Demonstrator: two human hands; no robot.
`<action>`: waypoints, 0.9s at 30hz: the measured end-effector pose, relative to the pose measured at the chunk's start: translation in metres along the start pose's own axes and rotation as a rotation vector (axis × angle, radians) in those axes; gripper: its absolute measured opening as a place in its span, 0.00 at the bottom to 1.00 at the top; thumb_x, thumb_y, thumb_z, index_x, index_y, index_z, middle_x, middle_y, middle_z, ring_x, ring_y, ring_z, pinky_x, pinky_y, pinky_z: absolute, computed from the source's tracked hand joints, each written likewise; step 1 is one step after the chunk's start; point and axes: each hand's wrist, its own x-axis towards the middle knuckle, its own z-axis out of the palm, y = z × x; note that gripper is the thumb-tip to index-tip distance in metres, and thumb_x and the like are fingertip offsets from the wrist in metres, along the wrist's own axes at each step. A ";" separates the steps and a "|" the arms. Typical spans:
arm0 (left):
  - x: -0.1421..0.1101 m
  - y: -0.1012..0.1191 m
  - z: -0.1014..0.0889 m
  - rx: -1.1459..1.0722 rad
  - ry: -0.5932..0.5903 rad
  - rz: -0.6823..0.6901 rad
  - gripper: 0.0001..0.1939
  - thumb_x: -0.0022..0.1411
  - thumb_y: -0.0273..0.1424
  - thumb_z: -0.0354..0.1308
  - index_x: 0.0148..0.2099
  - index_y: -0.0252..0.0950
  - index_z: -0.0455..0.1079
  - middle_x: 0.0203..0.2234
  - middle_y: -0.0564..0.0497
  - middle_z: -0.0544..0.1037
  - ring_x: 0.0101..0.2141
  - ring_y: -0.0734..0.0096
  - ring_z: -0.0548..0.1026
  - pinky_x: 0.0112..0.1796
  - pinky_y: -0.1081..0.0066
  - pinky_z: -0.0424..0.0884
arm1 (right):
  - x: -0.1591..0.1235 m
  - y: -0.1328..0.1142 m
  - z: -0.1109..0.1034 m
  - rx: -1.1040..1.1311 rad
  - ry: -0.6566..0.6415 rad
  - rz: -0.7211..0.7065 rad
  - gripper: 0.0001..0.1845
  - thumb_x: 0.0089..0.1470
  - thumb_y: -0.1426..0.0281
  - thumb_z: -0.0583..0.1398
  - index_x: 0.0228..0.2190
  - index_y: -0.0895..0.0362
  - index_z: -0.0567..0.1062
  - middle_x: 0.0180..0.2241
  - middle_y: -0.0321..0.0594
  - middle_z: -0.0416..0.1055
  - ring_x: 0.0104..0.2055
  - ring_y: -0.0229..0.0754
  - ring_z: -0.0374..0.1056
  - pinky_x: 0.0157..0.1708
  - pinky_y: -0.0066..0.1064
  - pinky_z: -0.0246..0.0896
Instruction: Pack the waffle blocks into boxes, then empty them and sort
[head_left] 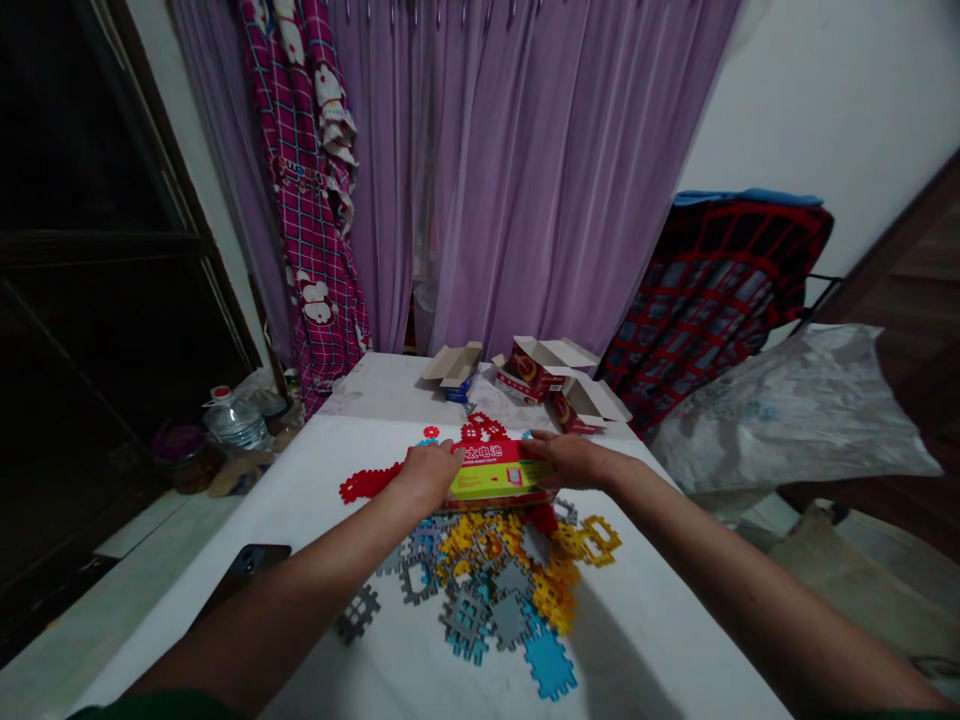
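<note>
Ahead of me: sheer purple curtain (517, 170) covering window area, pink checked cloth with cartoon cats (307, 200) hanging at its left. To my right: white wall (832, 100), red-and-black grid-patterned cloth (712, 290), white plastic sack (787, 410), brown wooden door (919, 270). To my left: dark door frame (97, 300), pale tile floor (150, 530). White-covered table (660, 620) before me. Room light dim.
</note>
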 end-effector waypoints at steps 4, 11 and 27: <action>-0.003 0.005 0.011 0.030 0.022 -0.010 0.23 0.56 0.24 0.58 0.54 0.37 0.66 0.53 0.37 0.72 0.48 0.50 0.73 0.44 0.56 0.70 | -0.002 -0.010 0.000 -0.071 -0.066 0.041 0.34 0.45 0.71 0.63 0.56 0.52 0.69 0.55 0.51 0.68 0.42 0.49 0.74 0.40 0.36 0.68; -0.007 0.005 0.029 0.033 0.117 0.011 0.24 0.60 0.18 0.46 0.58 0.33 0.64 0.55 0.33 0.69 0.53 0.50 0.70 0.49 0.53 0.68 | -0.015 -0.016 0.013 -0.156 0.006 0.006 0.31 0.49 0.73 0.58 0.57 0.55 0.67 0.58 0.55 0.64 0.39 0.47 0.75 0.37 0.36 0.67; -0.012 0.005 0.017 0.054 0.095 0.080 0.19 0.62 0.19 0.47 0.53 0.31 0.67 0.52 0.35 0.72 0.50 0.51 0.72 0.47 0.56 0.70 | -0.020 -0.018 0.015 -0.175 -0.007 -0.033 0.32 0.49 0.74 0.55 0.58 0.60 0.65 0.58 0.58 0.64 0.41 0.49 0.74 0.39 0.35 0.67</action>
